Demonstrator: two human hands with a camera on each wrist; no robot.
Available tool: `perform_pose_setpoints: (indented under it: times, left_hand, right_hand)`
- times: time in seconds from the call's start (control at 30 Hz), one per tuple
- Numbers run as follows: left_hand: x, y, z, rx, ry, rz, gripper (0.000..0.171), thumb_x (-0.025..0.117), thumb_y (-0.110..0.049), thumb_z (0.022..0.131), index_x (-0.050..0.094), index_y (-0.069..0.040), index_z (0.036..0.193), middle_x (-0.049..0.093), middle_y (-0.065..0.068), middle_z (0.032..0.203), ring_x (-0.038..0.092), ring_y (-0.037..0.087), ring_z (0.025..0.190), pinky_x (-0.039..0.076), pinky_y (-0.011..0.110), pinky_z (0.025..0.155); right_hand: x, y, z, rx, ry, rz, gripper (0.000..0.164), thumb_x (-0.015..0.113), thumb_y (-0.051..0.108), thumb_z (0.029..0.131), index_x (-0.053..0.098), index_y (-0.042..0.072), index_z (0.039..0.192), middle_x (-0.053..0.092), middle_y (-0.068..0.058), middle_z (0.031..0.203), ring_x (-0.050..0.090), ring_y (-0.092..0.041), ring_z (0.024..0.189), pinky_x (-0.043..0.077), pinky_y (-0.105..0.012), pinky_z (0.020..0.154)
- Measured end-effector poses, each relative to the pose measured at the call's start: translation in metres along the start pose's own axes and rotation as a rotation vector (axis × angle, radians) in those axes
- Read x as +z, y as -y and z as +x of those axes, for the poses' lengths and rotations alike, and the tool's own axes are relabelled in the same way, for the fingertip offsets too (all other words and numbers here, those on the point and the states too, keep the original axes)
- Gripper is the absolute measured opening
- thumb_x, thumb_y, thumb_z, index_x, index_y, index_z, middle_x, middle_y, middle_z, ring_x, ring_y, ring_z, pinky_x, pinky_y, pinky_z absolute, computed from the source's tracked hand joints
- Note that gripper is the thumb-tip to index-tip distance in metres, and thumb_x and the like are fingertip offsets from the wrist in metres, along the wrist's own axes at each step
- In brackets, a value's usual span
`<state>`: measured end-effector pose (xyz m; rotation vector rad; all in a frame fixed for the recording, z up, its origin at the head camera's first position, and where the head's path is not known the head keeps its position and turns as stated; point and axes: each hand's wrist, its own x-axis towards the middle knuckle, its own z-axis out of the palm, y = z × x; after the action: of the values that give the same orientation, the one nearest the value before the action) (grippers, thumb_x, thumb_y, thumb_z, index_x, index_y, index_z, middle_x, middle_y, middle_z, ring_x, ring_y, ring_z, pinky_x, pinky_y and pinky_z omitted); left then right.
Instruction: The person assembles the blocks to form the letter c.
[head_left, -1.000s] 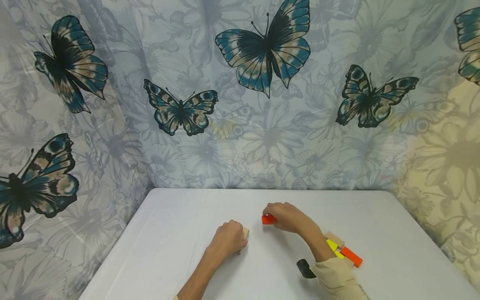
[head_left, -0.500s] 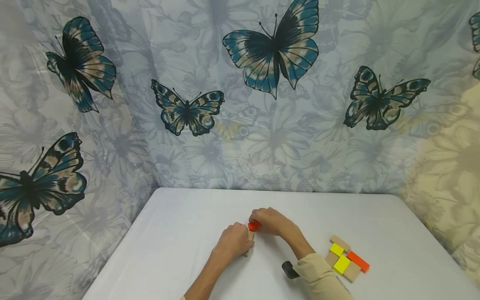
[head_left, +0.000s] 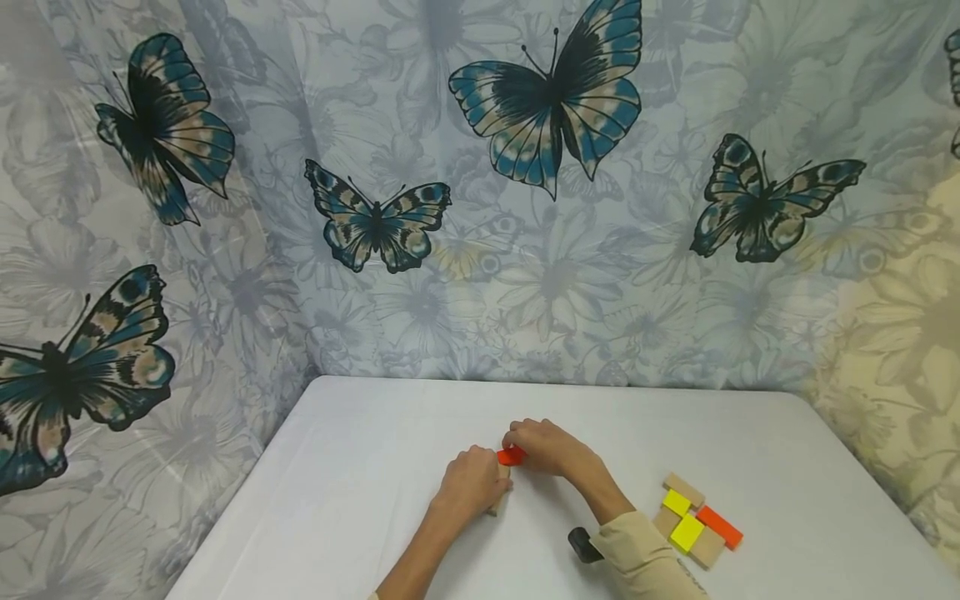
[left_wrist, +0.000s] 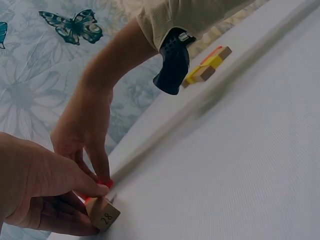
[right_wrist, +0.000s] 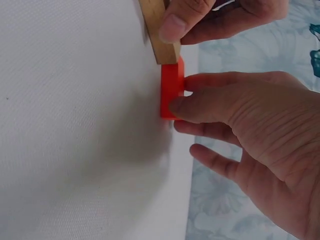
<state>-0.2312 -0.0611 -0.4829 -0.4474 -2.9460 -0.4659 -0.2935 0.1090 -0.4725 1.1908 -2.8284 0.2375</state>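
My left hand point(head_left: 468, 483) grips a plain wooden block point(right_wrist: 159, 45) low over the white table; the number 28 shows on its end in the left wrist view. Thumb and fingers of my right hand point(head_left: 551, 446) pinch a red block point(right_wrist: 171, 95). One end of the red block meets the far end of the wooden one in the right wrist view. From the head camera, the left fingers cover much of the wooden block point(head_left: 504, 477), and only a small part of the red block point(head_left: 511, 457) shows between the hands.
To the right on the white table point(head_left: 375, 433) lies a cluster of blocks: a red one point(head_left: 720, 527), yellow ones point(head_left: 686, 533) and wooden ones point(head_left: 707, 549). A dark device point(head_left: 583, 545) sits at the right wrist. Behind the table hangs butterfly-patterned fabric point(head_left: 555, 292).
My right hand has brought the red block left and slightly nearer, up to the wooden block's end. Between the last two frames both hands barely move. The head view has shifted slightly.
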Motion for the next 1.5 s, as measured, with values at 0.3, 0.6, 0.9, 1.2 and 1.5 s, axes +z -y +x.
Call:
perform_pose_setpoints:
  times: [0.3,0.6,0.9,1.2,1.5]
  left_hand:
    - [-0.001,-0.003,0.002,-0.041,0.006,-0.018,0.034,0.090,-0.028,0.083,0.069,-0.001,0.077,0.052,0.000,0.061,0.045,0.012,0.053,0.040,0.023,0.048]
    - [-0.003,-0.006,0.001,-0.082,-0.001,-0.037,0.035,0.089,-0.029,0.083,0.071,0.002,0.081,0.053,0.002,0.063,0.046,0.013,0.053,0.043,0.023,0.048]
    - [0.000,-0.005,0.002,-0.080,-0.007,-0.074,0.033,0.092,-0.025,0.079,0.072,0.001,0.080,0.055,0.002,0.063,0.046,0.012,0.053,0.042,0.023,0.047]
    - [0.003,-0.007,0.004,-0.091,-0.020,-0.084,0.034,0.092,-0.025,0.080,0.073,0.003,0.085,0.059,0.004,0.065,0.048,0.012,0.054,0.045,0.024,0.049]
    - [0.000,-0.007,0.003,-0.126,0.003,-0.104,0.035,0.091,-0.027,0.080,0.073,0.002,0.083,0.056,0.001,0.062,0.047,0.012,0.053,0.043,0.024,0.048]
  right_hand:
    - [-0.003,0.001,-0.001,0.005,0.004,-0.007,0.019,0.079,0.000,0.086,0.079,0.011,0.101,0.072,-0.001,0.093,0.069,-0.018,0.087,0.060,-0.036,0.078]
    - [-0.010,0.004,-0.003,0.038,0.030,0.011,0.030,0.081,0.001,0.085,0.077,0.012,0.112,0.074,-0.003,0.104,0.071,-0.024,0.097,0.061,-0.042,0.084]
    - [-0.007,0.006,0.002,0.043,0.077,0.029,0.019,0.079,0.002,0.088,0.080,0.011,0.105,0.072,-0.003,0.094,0.068,-0.020,0.086,0.060,-0.035,0.078]
    - [-0.006,0.005,0.003,0.027,0.057,0.006,0.019,0.078,0.004,0.089,0.081,0.011,0.106,0.071,-0.002,0.093,0.068,-0.019,0.085,0.061,-0.034,0.079]
    - [-0.007,0.007,0.003,0.064,0.076,0.022,0.020,0.077,0.006,0.091,0.079,0.012,0.110,0.073,-0.003,0.099,0.070,-0.022,0.091,0.062,-0.041,0.085]
